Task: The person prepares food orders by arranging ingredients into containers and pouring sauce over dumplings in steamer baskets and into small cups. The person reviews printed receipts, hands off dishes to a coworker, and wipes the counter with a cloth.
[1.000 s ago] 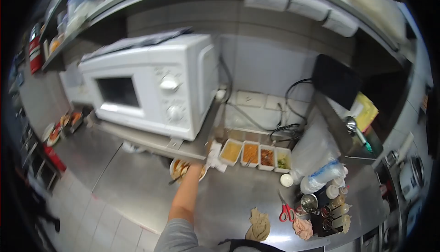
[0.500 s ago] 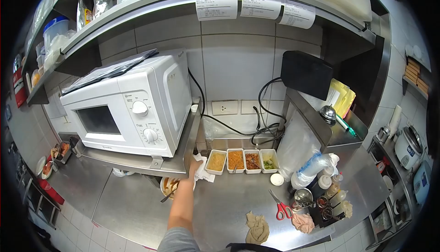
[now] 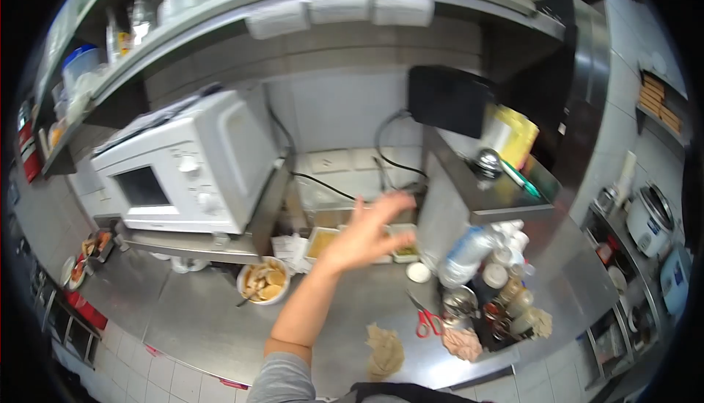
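My left hand [image 3: 367,234] is raised over the row of small white containers, blurred, with its fingers spread and nothing in them. It partly hides the containers; one with yellow contents [image 3: 321,243] shows at its left and one with green contents [image 3: 405,250] at its right. Left of them lies crumpled white paper [image 3: 291,251]. A white bowl [image 3: 264,281] of food in brown sauce, with a utensil in it, stands near the microwave shelf. My right hand is out of view.
The microwave [image 3: 183,168] sits on a raised shelf at left. Red-handled scissors [image 3: 428,321], a brown cloth [image 3: 385,352], a pink cloth [image 3: 462,343] and several bottles [image 3: 495,278] are on the steel counter [image 3: 323,330]. A bell [image 3: 488,162] stands on the right ledge.
My left hand has moved away from the white paper beside the bowl, up and to the right, and its fingers are now spread. The bowl is uncovered. The camera view has shifted.
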{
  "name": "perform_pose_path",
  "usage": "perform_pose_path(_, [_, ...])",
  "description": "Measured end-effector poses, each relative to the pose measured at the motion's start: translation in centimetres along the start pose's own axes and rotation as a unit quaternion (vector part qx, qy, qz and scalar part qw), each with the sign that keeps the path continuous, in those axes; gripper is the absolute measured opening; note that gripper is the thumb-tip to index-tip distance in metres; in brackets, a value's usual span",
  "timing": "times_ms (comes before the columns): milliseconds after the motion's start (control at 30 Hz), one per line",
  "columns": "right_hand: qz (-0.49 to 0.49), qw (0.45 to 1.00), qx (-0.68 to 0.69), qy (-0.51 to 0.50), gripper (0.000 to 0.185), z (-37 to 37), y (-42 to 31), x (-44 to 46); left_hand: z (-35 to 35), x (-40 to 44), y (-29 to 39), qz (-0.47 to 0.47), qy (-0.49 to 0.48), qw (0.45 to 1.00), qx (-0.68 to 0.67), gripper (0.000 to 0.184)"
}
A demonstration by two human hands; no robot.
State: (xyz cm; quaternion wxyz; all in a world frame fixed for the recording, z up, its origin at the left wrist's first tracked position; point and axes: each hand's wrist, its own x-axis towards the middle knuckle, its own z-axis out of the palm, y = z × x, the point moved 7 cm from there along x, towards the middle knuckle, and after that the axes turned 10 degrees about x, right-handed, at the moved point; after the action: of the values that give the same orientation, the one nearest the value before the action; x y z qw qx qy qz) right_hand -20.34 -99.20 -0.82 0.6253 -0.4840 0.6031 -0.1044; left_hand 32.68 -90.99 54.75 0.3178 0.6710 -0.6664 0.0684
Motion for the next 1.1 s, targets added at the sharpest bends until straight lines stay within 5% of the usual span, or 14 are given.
perform_pose_path(67, [-0.025,0.983,0.142,0.109,0.026,-7.7,7.7,8.6,-1.9,3.1,4.0,0.029,0.178,0.981,0.067,0.048])
perform_pose_path(133, [-0.047,0.975,0.108,0.187,0.026,-13.4,5.4,6.6,-2.4,6.5,8.4,0.105,0.242,0.964,-0.005,0.039])
perform_pose_path(333, [-0.255,0.729,0.513,0.374,0.015,-32.2,-6.1,5.5,6.2,17.1,21.5,0.212,0.237,0.947,0.049,0.035])
perform_pose_path(467, [-0.337,0.694,0.542,0.334,0.017,-37.4,-17.2,7.3,12.2,25.0,23.8,0.294,0.247,0.908,0.170,0.032])
perform_pose_path(600, [-0.372,0.794,0.367,0.311,0.021,-34.4,-28.6,11.9,15.2,31.0,22.1,0.307,0.188,0.919,0.162,0.022])
perform_pose_path(700, [-0.407,0.873,0.246,0.110,0.018,-26.0,-37.5,15.3,16.5,32.6,23.5,0.327,0.209,0.892,0.231,0.016])
perform_pose_path(733, [-0.426,0.894,0.112,0.078,0.015,-23.1,-40.1,16.8,16.9,32.7,23.7,0.323,0.211,0.887,0.254,0.017])
perform_pose_path(800, [-0.500,0.862,0.086,-0.014,0.012,-17.1,-44.0,20.7,17.1,32.5,23.9,0.317,0.216,0.874,0.298,0.019])
perform_pose_path(933, [-0.591,0.774,-0.227,0.015,0.033,-8.7,-51.8,22.9,15.9,31.4,23.5,0.322,0.313,0.829,0.334,0.026])
perform_pose_path(1100, [-0.416,0.803,-0.427,0.009,0.062,-4.6,-55.5,28.4,14.9,30.9,22.8,0.304,0.424,0.791,0.318,0.035])
